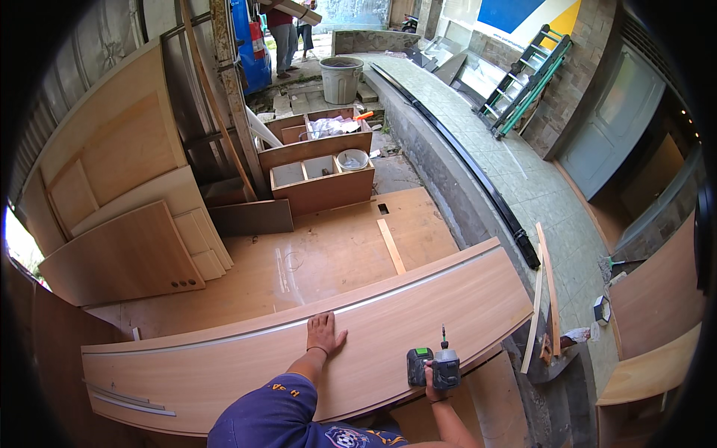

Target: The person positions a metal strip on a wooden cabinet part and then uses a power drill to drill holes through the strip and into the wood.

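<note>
A long wood-grain panel [246, 381] lies across the space in front of me, with a pale strip [403, 290] running along its far side. My left hand [323, 334] rests flat on the panel near its middle, fingers spread close to that strip. In my right hand [435, 391] is a cordless drill [433, 367], held over the near right part of the panel. Its bit points away from me and appears apart from the wood. On the panel's left end lie several thin metal strips [134, 404].
Beyond lies a wooden work surface [336, 243] with a narrow slat [390, 246]. Farther back are brown boxes [321, 194] and a grey bin [341, 81]. Boards [119, 257] lean at left. On the right are loose battens [551, 291] and a folded ladder [526, 82]. People [284, 37] stand far off.
</note>
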### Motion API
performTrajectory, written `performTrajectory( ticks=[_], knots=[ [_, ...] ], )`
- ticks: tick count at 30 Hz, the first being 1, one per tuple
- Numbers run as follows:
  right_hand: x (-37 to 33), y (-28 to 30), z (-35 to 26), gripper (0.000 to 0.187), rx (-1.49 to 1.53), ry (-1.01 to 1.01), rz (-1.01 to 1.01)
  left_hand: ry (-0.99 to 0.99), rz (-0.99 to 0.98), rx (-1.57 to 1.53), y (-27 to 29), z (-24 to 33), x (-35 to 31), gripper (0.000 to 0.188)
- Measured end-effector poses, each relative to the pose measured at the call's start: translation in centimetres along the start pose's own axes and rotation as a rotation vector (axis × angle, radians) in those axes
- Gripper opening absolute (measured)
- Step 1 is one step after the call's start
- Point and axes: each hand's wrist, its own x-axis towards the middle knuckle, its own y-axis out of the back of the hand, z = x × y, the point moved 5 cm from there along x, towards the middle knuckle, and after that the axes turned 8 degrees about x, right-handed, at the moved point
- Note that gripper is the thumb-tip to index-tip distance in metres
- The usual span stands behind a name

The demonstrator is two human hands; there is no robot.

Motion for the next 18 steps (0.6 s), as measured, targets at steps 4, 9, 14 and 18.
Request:
performTrajectory(
  ticks=[4,9,14,18],
  knots=[
    [-0.10,-0.05,-0.19,0.017,0.072,-0.039,0.005,-0.001,-0.009,-0.010,0.00,0.01,0.05,0.075],
    [-0.03,-0.15,-0.89,0.017,0.038,-0.033,-0.003,-0.001,-0.003,-0.010,0.01,0.00,-0.02,0.074],
    [0.00,-0.05,-0.73,0.016,-0.022,-0.005,0.014,-0.009,0.029,-0.010,0.12,0.12,-0.09,0.073],
    [0.14,0.02,-0.55,0.015,-0.029,-0.017,-0.001,-0.009,0.040,-0.010,-0.03,0.03,0.05,0.074]
  ],
)
